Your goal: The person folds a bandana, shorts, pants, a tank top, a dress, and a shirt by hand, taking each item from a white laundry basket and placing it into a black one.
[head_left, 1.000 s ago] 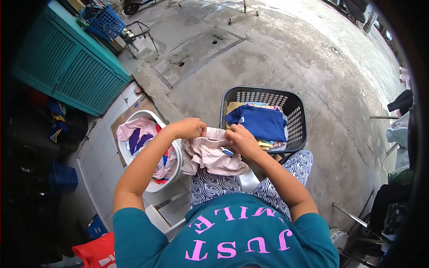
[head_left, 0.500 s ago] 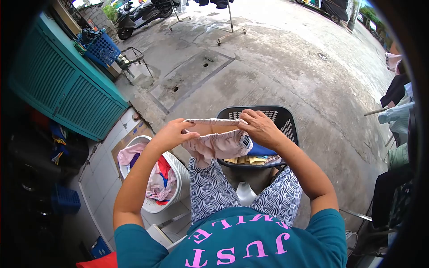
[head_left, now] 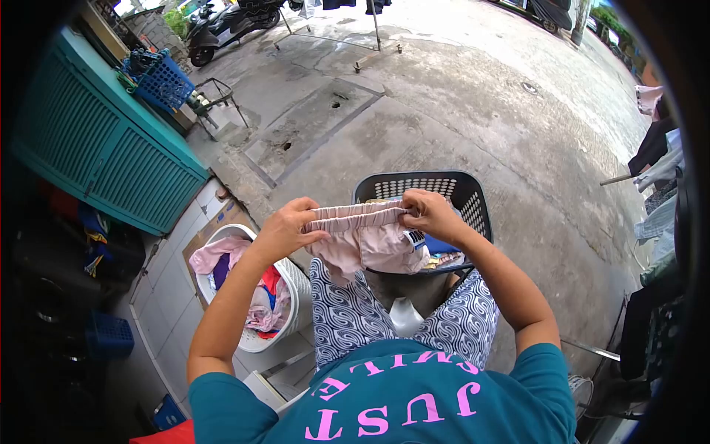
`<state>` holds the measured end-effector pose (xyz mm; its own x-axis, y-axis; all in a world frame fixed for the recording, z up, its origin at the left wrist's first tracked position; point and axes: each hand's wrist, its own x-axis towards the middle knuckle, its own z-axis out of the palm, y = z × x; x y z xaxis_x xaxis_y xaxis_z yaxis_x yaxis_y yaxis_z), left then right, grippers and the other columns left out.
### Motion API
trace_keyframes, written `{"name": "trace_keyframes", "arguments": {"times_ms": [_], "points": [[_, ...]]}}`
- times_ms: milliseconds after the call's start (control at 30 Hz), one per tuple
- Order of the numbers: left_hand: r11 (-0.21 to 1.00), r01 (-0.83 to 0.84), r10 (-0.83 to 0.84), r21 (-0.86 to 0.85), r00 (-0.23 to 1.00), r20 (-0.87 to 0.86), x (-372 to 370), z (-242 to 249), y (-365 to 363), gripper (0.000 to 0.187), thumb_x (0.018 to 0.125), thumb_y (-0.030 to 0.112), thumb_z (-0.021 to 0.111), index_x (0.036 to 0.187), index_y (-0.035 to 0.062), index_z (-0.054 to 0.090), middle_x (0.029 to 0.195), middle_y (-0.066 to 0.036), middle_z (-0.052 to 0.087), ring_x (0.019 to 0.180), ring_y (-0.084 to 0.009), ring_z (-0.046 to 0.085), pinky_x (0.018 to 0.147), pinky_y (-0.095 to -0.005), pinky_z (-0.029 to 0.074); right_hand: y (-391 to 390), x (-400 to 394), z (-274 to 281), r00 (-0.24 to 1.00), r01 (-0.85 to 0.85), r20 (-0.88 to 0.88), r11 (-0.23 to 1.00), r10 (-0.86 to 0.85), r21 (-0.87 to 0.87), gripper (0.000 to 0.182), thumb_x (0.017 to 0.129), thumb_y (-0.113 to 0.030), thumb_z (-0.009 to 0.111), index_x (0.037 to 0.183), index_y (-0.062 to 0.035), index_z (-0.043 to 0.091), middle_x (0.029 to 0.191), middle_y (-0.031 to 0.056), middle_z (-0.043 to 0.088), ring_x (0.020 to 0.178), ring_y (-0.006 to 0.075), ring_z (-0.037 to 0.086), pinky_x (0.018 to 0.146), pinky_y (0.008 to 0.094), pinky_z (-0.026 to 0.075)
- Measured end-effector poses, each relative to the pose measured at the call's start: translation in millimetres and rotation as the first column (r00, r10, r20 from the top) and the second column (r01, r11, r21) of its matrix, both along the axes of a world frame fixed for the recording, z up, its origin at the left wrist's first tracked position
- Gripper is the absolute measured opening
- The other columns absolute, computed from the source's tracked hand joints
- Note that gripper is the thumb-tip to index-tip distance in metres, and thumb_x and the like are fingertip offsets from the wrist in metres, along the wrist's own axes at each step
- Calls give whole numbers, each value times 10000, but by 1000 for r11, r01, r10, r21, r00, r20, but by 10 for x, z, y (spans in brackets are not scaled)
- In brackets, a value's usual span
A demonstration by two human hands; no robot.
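Pale pink shorts (head_left: 373, 248) with a gathered elastic waistband hang between my hands above my lap. My left hand (head_left: 290, 228) pinches one end of the waistband, and my right hand (head_left: 430, 214) grips the other end. A dark label with white lettering shows near the lower right of the shorts. Just beyond them stands a black laundry basket (head_left: 473, 194) with folded clothes inside, partly covered by the shorts and my right hand. By my left forearm, a white basket (head_left: 297, 296) holds loose pink, red, blue and purple clothes.
Teal louvred doors (head_left: 111, 140) are at the left, with a blue basket (head_left: 164, 83) at their far end. Clothes (head_left: 654, 177) hang along the right side. A drying rack (head_left: 377, 29) and a scooter (head_left: 229, 28) stand farther back on the concrete.
The waistband, gaping open before, is now drawn nearly flat, its front and back edges closer together. Both hands keep hold of its ends. The view has shifted slightly.
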<state>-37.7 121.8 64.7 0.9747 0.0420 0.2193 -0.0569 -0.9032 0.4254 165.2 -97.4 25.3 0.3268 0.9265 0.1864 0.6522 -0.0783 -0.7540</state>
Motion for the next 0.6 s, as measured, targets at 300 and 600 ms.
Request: {"name": "trace_keyframes", "arguments": {"times_ms": [300, 600], "points": [[956, -10, 41, 293, 994, -99, -13, 109, -386, 326, 628, 86, 649, 920, 59, 507, 837, -82, 539, 806, -259, 568, 652, -365, 470, 57, -306, -35, 830, -228, 524, 974, 188, 12, 275, 630, -63, 594, 884, -34, 493, 885, 115, 495, 895, 275, 493, 726, 359, 446], [836, -150, 58, 528, 980, 188, 277, 705, -256, 290, 761, 31, 480, 1050, 37, 495, 1089, -168, 558, 1019, -284, 542, 835, -373, 444, 306, -202, 835, 520, 57, 841, 989, -149, 140, 214, 757, -100, 497, 960, -51, 546, 1091, 126, 534, 1043, 244, 485, 877, 360, 387]]}}
